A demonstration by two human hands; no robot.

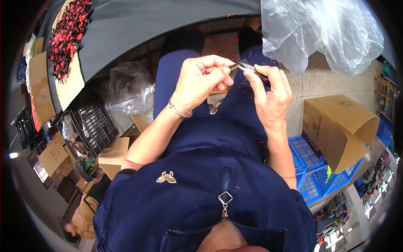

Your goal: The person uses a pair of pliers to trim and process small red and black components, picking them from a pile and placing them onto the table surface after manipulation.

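Note:
My left hand [201, 80] is closed in a pinch on a small black strip with red edging [235, 66]. Opposite it, my right hand [272, 94] is closed around small snips with pale metal blades [247, 67]; their dark body is mostly hidden in the palm. The blades are at the strip's end, above my lap; whether they touch it cannot be made out. Short red thread bits [245, 84] lie scattered over my dark blue trousers. A heap of small black and red pieces [69, 42] covers a cardboard sheet [71, 90] at the far left.
Ahead is a dark grey covered table [168, 19], with see-through plastic bags [323, 29] hanging at the right. Blue plastic crates [308, 185] and an open cardboard box [336, 126] stand right. On the left are a black crate [94, 126] and another person [84, 214].

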